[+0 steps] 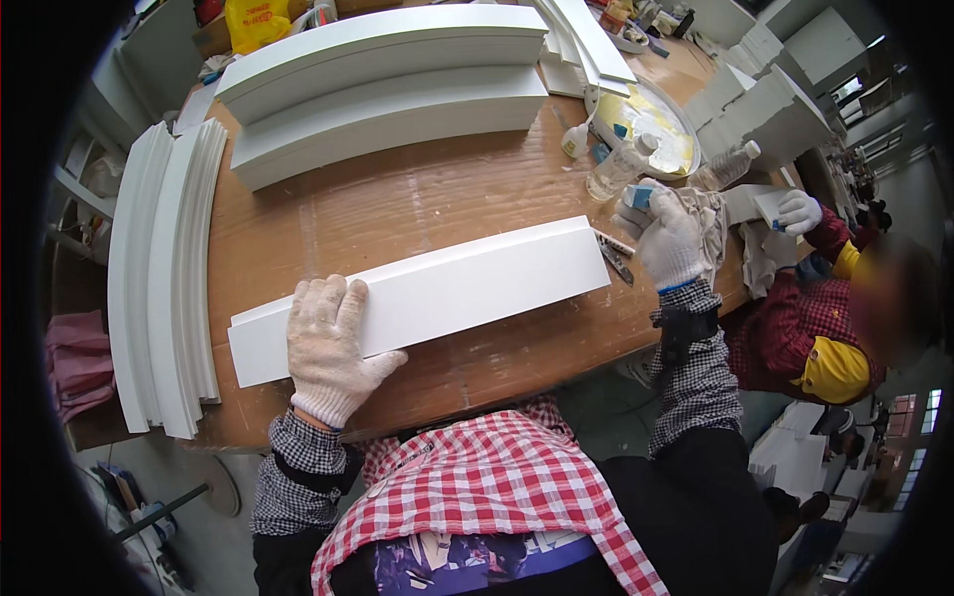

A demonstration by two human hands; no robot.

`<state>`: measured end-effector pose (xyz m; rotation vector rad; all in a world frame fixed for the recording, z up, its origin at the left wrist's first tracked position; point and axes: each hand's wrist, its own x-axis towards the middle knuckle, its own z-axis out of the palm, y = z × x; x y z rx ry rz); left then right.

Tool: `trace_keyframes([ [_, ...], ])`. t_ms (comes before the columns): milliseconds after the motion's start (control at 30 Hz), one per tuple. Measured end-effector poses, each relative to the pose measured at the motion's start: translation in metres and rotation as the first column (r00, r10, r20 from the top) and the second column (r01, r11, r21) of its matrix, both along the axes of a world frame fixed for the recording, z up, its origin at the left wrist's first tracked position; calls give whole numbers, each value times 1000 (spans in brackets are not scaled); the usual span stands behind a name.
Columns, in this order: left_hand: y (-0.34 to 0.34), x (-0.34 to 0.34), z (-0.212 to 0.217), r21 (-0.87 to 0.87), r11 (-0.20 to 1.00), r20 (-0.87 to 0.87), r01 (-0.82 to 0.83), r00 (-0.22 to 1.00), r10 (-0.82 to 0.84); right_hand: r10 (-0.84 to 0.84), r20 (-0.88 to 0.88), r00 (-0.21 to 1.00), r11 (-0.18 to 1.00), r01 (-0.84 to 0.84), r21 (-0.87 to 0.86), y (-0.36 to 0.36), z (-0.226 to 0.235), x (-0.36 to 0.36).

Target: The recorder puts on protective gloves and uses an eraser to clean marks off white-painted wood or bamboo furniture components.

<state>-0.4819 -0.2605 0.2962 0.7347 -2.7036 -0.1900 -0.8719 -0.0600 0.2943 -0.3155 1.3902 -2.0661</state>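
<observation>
A long white board (pixel 467 288) with a stepped far edge lies slantwise on the table before me. My left hand (pixel 328 343), in a white knit glove, rests flat on its left part with the thumb spread. At the right, my gloved right hand (pixel 668 238) is raised past the board's end, fingers closed round a small blue block (pixel 639 196) with a pale side; its exact kind does not show. Beneath and beside that hand lie a slim pen-like stick (pixel 614 241) and a dark narrow tool (pixel 617 264).
White board stacks stand at the back (pixel 388 119) and left (pixel 164 278) of the brown table (pixel 397 189). Clear bottles (pixel 618 171), a rag (pixel 708 223) and a paint-smeared round tray (pixel 656 129) sit back right. Another person's gloved hand (pixel 797 213) works at the right.
</observation>
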Motion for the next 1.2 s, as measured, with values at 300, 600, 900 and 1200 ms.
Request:
trace_keyframes([
  [300,0,2,-7,-19,1000,-13,-5,1000,4,453,-526,719,716,58,696,-14,16,22],
  [600,2,5,-10,-19,1000,13,-15,1000,15,578,-583,571,623,153,767,-20,22,19],
  [900,3,5,-10,1,1000,33,-25,999,25,479,-496,724,710,12,704,0,19,36],
  [1200,3,5,-11,15,999,34,-29,999,29,365,-602,710,777,124,617,98,-32,75],
])
